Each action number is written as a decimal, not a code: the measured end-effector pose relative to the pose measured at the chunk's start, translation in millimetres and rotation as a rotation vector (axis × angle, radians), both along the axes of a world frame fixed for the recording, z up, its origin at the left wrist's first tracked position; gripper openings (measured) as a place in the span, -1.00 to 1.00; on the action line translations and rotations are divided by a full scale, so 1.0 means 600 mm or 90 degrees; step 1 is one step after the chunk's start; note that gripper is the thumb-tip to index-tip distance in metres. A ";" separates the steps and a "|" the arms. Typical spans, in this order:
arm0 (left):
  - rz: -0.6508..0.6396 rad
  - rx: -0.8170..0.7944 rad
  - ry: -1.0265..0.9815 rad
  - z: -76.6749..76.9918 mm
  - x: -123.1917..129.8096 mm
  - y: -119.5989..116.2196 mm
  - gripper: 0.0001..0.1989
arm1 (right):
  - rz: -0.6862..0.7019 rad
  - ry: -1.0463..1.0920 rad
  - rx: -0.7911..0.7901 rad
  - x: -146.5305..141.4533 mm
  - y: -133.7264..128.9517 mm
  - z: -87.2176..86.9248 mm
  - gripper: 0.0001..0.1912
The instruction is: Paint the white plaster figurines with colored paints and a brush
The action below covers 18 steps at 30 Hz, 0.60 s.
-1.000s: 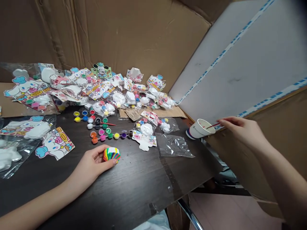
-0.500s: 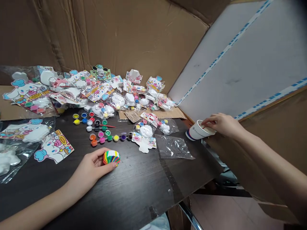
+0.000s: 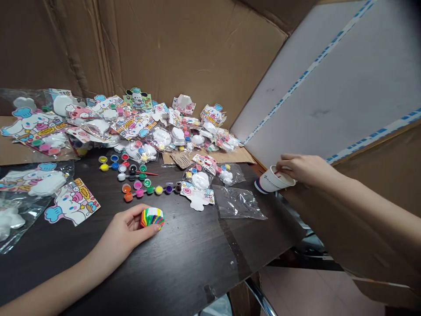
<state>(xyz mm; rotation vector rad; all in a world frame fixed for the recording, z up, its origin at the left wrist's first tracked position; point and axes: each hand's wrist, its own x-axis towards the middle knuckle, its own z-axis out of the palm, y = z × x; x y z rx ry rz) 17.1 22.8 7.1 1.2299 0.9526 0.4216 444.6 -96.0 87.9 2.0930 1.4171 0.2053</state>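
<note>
My left hand (image 3: 133, 226) grips a small figure (image 3: 153, 217) painted in rainbow stripes, with a white patch on top, just above the dark table. At the right, my right hand (image 3: 301, 169) is over the mouth of a white paper cup (image 3: 272, 181) with a blue and red base. Its fingers are pinched at the rim around a thin paintbrush, of which only a bit of red shows; its lower end is hidden inside the cup. Strips of small open paint pots (image 3: 150, 190) stand beyond my left hand, with a red paintbrush (image 3: 149, 174) lying across them.
Bagged white figures with paints (image 3: 162, 138) are heaped along the cardboard wall (image 3: 184, 44). An empty plastic bag (image 3: 241, 202) and a cartoon card (image 3: 198, 195) lie mid-table. Another card (image 3: 74, 202) lies left. The cup stands near the table's right edge.
My right hand has shifted slightly at the cup, and a bit of red now shows below its fingers. My left hand keeps the striped figure in nearly the same place.
</note>
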 end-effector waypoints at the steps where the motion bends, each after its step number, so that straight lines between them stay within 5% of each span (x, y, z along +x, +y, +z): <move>1: 0.001 0.002 0.000 -0.001 0.000 0.000 -0.75 | 0.002 -0.005 0.017 0.004 -0.005 0.008 -0.77; 7: 0.004 0.025 0.007 -0.007 -0.001 0.000 -0.75 | -0.007 -0.041 0.089 0.031 -0.033 0.042 -0.74; 18: -0.013 0.077 -0.002 -0.031 -0.008 0.001 -0.74 | 0.033 -0.063 0.135 0.048 -0.043 0.047 -0.76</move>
